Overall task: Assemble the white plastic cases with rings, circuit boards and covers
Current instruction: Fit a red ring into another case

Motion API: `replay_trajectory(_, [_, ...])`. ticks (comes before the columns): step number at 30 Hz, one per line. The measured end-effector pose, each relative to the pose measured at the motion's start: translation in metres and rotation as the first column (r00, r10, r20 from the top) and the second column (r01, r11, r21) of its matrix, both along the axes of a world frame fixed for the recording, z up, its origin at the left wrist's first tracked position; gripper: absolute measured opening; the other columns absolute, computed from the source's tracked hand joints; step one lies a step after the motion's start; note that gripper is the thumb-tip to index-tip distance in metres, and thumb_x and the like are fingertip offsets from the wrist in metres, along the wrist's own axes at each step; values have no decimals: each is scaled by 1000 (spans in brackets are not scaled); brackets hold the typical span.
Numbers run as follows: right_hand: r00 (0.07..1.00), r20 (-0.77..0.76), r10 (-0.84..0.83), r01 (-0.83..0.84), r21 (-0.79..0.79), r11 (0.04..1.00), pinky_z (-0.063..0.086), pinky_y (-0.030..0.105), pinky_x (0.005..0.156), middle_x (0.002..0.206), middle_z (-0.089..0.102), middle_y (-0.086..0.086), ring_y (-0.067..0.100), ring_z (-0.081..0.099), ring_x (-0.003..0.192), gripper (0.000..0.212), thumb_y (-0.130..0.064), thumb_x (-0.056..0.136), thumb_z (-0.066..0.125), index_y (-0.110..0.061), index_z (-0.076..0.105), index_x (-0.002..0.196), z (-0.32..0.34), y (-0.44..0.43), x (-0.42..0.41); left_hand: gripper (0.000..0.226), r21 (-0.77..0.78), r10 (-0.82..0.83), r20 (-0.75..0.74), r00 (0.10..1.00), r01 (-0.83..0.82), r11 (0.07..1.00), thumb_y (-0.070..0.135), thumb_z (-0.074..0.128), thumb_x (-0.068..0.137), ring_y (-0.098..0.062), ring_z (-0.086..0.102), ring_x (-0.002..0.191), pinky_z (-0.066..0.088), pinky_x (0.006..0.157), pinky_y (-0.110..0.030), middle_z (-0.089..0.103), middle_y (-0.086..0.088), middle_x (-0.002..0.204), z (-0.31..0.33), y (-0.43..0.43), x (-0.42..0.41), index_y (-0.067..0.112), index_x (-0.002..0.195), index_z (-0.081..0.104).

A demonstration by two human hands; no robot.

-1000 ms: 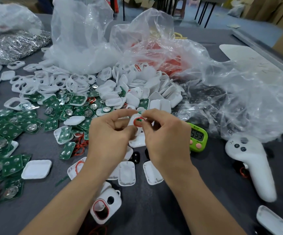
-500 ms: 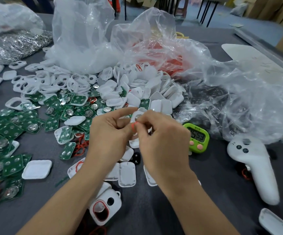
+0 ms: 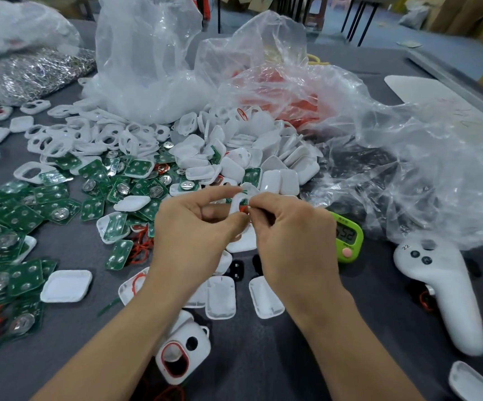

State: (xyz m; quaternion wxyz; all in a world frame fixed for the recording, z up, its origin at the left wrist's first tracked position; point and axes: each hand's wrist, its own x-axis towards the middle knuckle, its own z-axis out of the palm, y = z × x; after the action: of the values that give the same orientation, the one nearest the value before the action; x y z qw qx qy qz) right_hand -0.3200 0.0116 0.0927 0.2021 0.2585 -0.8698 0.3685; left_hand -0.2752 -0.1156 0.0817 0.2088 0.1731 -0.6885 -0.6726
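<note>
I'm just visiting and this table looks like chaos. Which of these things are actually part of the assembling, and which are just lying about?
Part of the job:
- white case with a red ring, held by left hand and right hand
- green circuit boards
- white covers
- finished case

Just lying about:
- green timer
- white controller
- empty plastic bags

We see the circuit boards (image 3: 17, 221) spread at the left of the table (image 3: 350, 357), the heap of covers (image 3: 234, 157) far of centre, plastic bags (image 3: 379, 157) behind and right, the timer (image 3: 347, 241) right of centre, and the controller (image 3: 443, 293) nearer right.
</note>
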Motion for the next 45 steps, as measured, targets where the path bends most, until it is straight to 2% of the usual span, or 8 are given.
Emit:
replay_trajectory(5, [994, 83, 75, -77, 11, 997, 59, 33, 74, 85, 77, -6, 13, 70, 74, 29, -16, 80, 83, -25, 79, 107, 3, 0, 1, 27, 108, 48, 21, 999, -50, 993, 2, 83, 79, -43, 75, 79, 65, 71, -51, 78, -13, 78, 1, -4, -1, 19, 101, 80])
replay_trajectory(11, [999, 28, 45, -44, -14, 999, 59, 27, 67, 80, 77, -10, 9, 68, 68, 26, -19, 75, 89, -27, 81, 99, 6, 2, 0, 30, 166, -43, 23, 999, 38, 985, -7, 77, 82, -22, 74, 72, 59, 60, -26, 79, -12, 81, 5, -8, 0, 16, 101, 79])
replay_trajectory(15, [998, 54, 36, -36, -3, 999, 61, 34, 73, 90, 79, -7, 13, 71, 75, 26, -20, 79, 85, -25, 82, 104, 6, 5, -3, 31, 127, -33, 36, 999, 28, 991, -6, 77, 84, -19, 74, 72, 61, 61, -26, 79, -10, 79, 5, -7, -1, 19, 103, 78])
replay_trajectory(20, [998, 48, 42, -43, 21, 999, 62, 37, 75, 93, 80, -4, 18, 73, 78, 27, -16, 78, 86, -22, 82, 104, 8, 6, -3, 36, -48, -3, 72, 997, 6, 999, 0, 80, 82, -16, 65, 60, 65, 70, -43, 74, -9, 68, 0, -6, -1, 31, 100, 80])
replay_trajectory(28, [997, 2, 83, -84, 47, 995, 62, 41, 72, 89, 80, 2, 24, 75, 78, 21, -8, 79, 83, -15, 83, 99, 4, 6, -3, 37, -56, -14, 76, 997, 18, 998, 1, 81, 82, -9, 69, 59, 63, 64, -29, 77, 3, 70, -4, -5, -1, 34, 99, 79])
replay_trajectory(36, [988, 48, 149, -150, 3, 989, 60, 40, 72, 87, 80, -4, 21, 74, 75, 18, -14, 82, 82, -21, 84, 98, 1, 9, -5, 31, 42, -97, 87, 992, 93, 995, -10, 77, 79, -12, 69, 60, 57, 56, -21, 78, -10, 75, 3, -11, 3, 13, 100, 82])
replay_trajectory(40, [980, 85, 180, -172, -91, 981, 57, 27, 72, 88, 78, -14, 6, 72, 72, 17, -18, 79, 86, -24, 84, 94, 4, 11, -6, 38, 162, -110, 53, 992, 100, 982, -18, 73, 76, -16, 68, 58, 56, 51, -24, 77, -15, 74, 8, -14, 6, 17, 81, 84])
replay_trajectory(45, [972, 87, 219, -203, -163, 966, 56, 16, 66, 97, 72, -28, -5, 71, 71, 14, -18, 76, 89, -27, 84, 87, 7, 14, -5, 31, 330, -226, 41, 973, 200, 922, -12, 76, 65, -16, 66, 58, 58, 52, -26, 74, -12, 73, 9, -19, 6, 9, 87, 84])
